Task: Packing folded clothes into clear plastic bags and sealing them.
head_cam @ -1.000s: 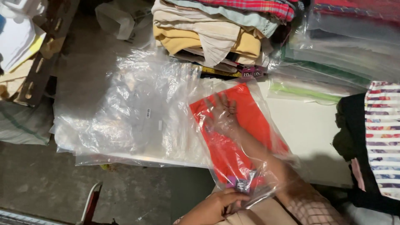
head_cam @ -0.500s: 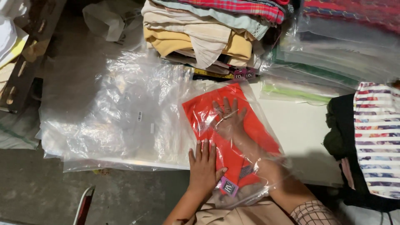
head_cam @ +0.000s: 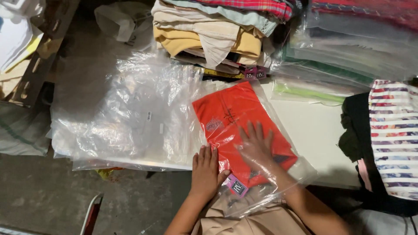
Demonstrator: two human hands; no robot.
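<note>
Head view shows the bagging step: right hand (head_cam: 256, 147) flat inside the clear plastic bag (head_cam: 278, 130) on the folded orange garment (head_cam: 235, 117) near the white table's front edge (head_cam: 335, 176), left hand (head_cam: 206, 172) pressing the bag's mouth, both open-palmed; withdrawing the arm smoothly seems next.

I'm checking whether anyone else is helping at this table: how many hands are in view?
2. The left hand lies flat on the clear bag's near edge, outside it. The right hand is inside the bag, flat on the folded orange garment. No other hands show.
</note>
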